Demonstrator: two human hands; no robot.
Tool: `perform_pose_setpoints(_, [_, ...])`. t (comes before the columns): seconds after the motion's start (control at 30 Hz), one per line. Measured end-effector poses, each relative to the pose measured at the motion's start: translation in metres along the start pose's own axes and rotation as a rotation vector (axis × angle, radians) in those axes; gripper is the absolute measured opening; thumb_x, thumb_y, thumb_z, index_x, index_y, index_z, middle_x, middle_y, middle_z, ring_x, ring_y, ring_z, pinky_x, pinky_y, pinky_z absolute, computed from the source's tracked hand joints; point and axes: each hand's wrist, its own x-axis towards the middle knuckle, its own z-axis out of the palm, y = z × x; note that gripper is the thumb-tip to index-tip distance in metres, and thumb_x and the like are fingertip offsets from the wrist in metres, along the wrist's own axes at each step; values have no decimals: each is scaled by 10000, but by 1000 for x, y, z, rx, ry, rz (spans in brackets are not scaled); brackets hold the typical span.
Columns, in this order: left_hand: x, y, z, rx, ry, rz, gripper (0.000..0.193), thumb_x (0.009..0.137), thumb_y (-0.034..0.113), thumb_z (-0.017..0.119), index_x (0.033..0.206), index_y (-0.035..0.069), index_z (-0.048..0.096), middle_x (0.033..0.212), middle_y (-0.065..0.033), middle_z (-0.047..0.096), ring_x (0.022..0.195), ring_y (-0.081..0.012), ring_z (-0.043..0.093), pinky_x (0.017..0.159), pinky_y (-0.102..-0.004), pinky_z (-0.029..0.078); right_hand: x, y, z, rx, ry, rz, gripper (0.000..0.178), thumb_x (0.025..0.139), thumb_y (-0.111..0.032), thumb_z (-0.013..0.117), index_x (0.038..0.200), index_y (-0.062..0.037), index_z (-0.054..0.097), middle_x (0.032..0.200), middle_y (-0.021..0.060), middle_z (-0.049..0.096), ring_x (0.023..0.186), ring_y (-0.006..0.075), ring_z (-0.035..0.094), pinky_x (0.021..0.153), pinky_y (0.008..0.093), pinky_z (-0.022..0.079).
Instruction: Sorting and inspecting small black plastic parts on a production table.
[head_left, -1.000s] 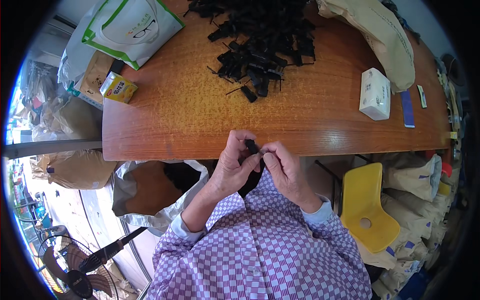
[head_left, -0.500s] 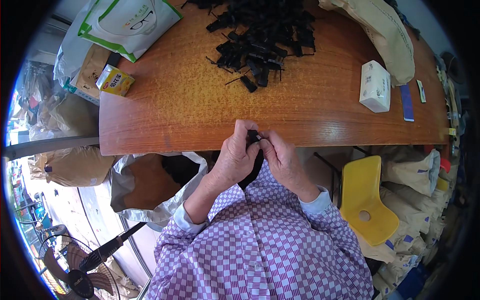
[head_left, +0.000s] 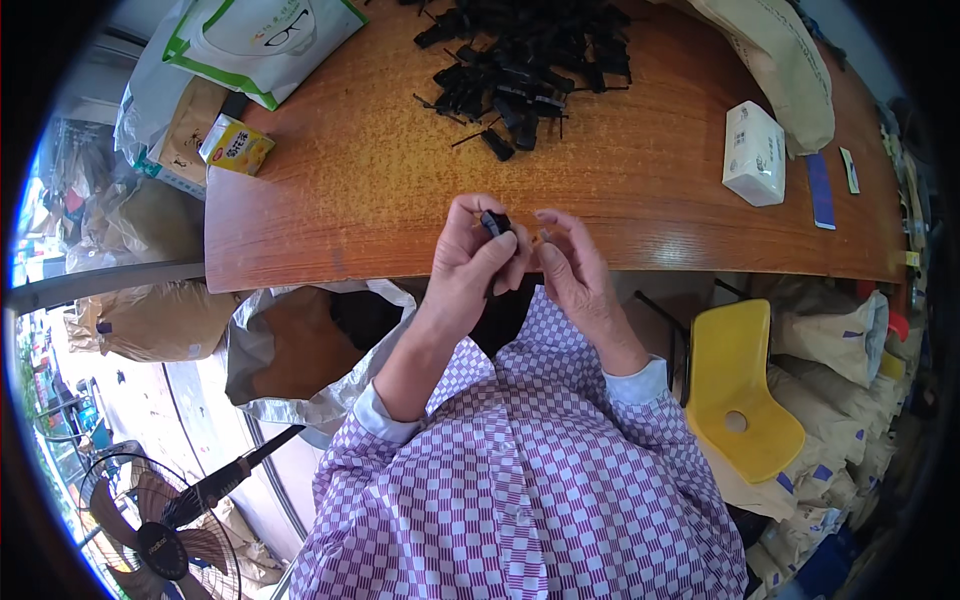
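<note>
Small black part (head_left: 494,222) sits at the centre of the frame, pinched in the left hand (head_left: 476,262) over the near edge of the wooden tabletop (head_left: 350,190). Just beside it, the right hand (head_left: 575,275) hovers with fingers loosely curled, grasping nothing visible. A heap of black parts (head_left: 530,60) lies at upper centre, a white box (head_left: 752,152) upper right.

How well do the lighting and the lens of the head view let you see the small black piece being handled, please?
Head view: even daylight, no harsh shadows; a soft sheen on the wooden table. The fisheye bends the table's edge and blackens the corners. The small black part, pinched in the left hand beside the right hand, is too dark to show detail; the pile of black parts merges into one mass.
</note>
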Motion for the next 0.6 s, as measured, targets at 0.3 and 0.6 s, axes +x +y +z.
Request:
perform_pose_setpoints(0.3, [-4, -3, 5, -200, -13, -214, 380, 953, 126, 478, 1329, 96, 425, 956, -56, 549, 608, -99, 489, 474, -182, 342, 2, 7, -13, 326, -31, -52, 190, 914, -111, 578, 1089, -45, 548, 796, -14, 575, 526, 1, 440, 427, 138, 335])
perform_pose_setpoints(0.6, [-10, -4, 11, -115, -217, -325, 399, 957, 132, 471, 1346, 55, 422, 915, -70, 556, 605, -85, 485, 469, -163, 334, 4, 3, -33, 464, -226, 151, 266, 853, -135, 666, 1076, -32, 562, 826, -34, 559, 677, 39, 528, 570, 167, 415])
